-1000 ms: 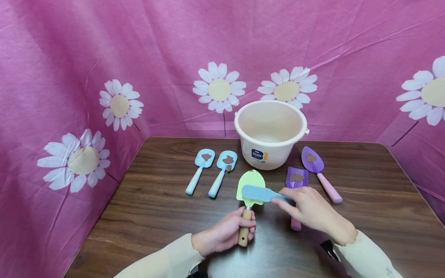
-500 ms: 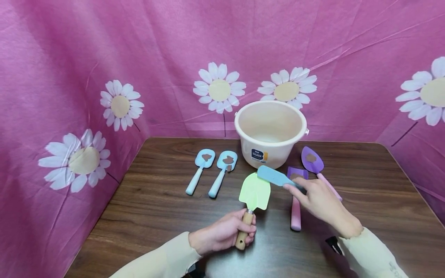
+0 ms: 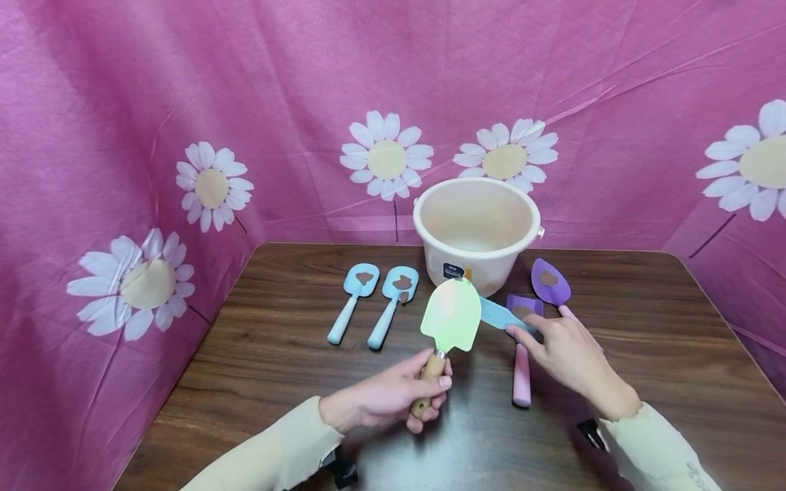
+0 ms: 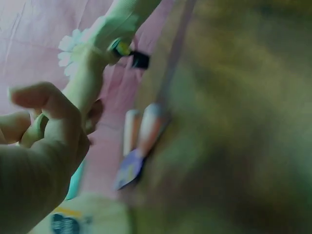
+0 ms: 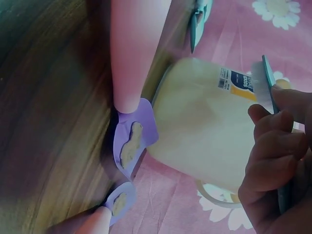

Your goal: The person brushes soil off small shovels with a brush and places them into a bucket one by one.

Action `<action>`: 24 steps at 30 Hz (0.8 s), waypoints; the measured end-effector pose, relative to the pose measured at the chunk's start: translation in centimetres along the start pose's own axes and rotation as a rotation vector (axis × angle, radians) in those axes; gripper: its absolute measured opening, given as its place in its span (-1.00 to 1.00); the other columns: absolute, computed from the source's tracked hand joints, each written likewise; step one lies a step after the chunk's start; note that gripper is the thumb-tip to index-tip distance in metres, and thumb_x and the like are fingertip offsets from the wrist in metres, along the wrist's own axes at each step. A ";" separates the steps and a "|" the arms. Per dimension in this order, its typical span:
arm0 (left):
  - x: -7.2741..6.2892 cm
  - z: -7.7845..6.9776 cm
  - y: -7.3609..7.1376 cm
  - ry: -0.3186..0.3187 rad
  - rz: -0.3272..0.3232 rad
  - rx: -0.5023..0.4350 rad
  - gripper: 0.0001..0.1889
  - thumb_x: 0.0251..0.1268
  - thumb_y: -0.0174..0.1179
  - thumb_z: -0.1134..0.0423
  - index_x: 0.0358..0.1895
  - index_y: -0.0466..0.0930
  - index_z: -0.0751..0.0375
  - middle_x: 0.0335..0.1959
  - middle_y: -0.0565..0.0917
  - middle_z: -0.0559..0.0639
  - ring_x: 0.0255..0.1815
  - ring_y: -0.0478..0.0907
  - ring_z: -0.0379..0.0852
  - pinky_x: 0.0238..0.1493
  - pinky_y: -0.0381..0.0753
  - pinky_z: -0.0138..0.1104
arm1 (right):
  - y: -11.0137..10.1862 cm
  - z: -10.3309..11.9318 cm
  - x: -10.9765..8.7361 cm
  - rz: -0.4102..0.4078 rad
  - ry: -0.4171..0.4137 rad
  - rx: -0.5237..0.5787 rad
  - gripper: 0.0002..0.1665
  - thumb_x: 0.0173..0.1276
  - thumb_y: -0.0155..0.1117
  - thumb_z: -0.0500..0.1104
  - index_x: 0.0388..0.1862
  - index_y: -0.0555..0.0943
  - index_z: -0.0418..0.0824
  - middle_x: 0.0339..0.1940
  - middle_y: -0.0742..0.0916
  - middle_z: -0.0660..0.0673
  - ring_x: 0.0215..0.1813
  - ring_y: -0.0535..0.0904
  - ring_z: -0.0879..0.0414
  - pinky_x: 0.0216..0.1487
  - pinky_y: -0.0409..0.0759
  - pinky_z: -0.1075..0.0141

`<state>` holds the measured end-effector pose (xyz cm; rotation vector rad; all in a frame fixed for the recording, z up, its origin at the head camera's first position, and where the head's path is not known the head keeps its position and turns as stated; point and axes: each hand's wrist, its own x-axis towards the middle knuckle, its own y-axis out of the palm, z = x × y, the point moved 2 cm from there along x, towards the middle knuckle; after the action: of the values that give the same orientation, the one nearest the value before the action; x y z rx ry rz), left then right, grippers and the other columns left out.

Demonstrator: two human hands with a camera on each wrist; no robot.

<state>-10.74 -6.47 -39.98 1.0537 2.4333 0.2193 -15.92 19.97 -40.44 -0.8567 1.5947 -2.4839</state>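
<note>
My left hand [image 3: 399, 392] grips the wooden handle of a light green hand trowel [image 3: 453, 314], its blade pointing away and held above the table. My right hand [image 3: 568, 354] holds a blue brush [image 3: 497, 314] by its handle. Pale bristles [image 5: 261, 80] show under the brush head in the right wrist view. The trowel blade covers the brush's far end in the head view. Beneath the right hand lies a purple flat-edged toy shovel [image 3: 522, 382] with a pink handle and a brown patch. Another purple shovel [image 3: 555, 286], more pointed, lies just beyond, also with a brown patch.
A cream bucket [image 3: 442, 242] with a dark label stands at the back of the brown wooden table [image 3: 264, 389]. Two light blue shovels [image 3: 350, 307] with brown patches lie left of it. A pink cloth [image 3: 295, 82] with daisies hangs around the table.
The brush has slid right, off the trowel's blade, and now sits partly behind it. My left hand has lifted the trowel and tilted its blade.
</note>
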 end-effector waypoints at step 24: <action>3.1 -13.2 -4.7 0.279 -0.553 0.734 -0.50 0.47 -0.03 0.28 0.44 0.23 0.09 -0.30 0.48 0.06 -0.72 0.32 -0.17 -0.67 0.44 -0.38 | 0.4 0.0 -0.7 0.038 0.005 -0.015 -0.80 0.27 0.33 -0.01 -0.46 0.59 -0.05 -0.79 0.35 0.18 -0.68 0.25 0.28 0.35 0.31 -0.12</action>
<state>-21.99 -6.93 -31.06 0.5682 3.0286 -0.8108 -15.41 20.04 -41.13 -0.8156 1.6173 -2.4536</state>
